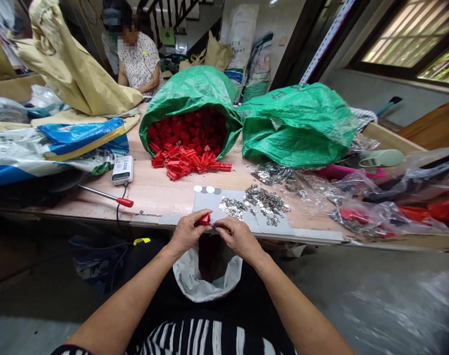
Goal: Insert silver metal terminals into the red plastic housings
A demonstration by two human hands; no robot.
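Observation:
My left hand (pixel 186 230) is closed around a small red plastic part (pixel 205 220) at the table's front edge. Close beside it, my right hand (pixel 242 240) pinches a thin, metal-tipped tool (pixel 212 226), its tip at the red part; its exact kind is too small to make out. Small shiny metal pieces lie in two heaps, a brighter pile (pixel 233 208) and a larger pile (pixel 266 203), on a grey sheet (pixel 205 201). Many like red parts (pixel 187 160) spill from a green sack (pixel 195 84). Below my hands a white bag (pixel 200 292) hangs open in my lap.
A second green sack (pixel 298 125) stands to the right, near clear plastic bags (pixel 380 217). On the left are a power bank (pixel 123 170) with a cable, a red-handled rod (pixel 106 195) and a blue-white sack (pixel 54 148). Another person (pixel 139 64) sits across the table.

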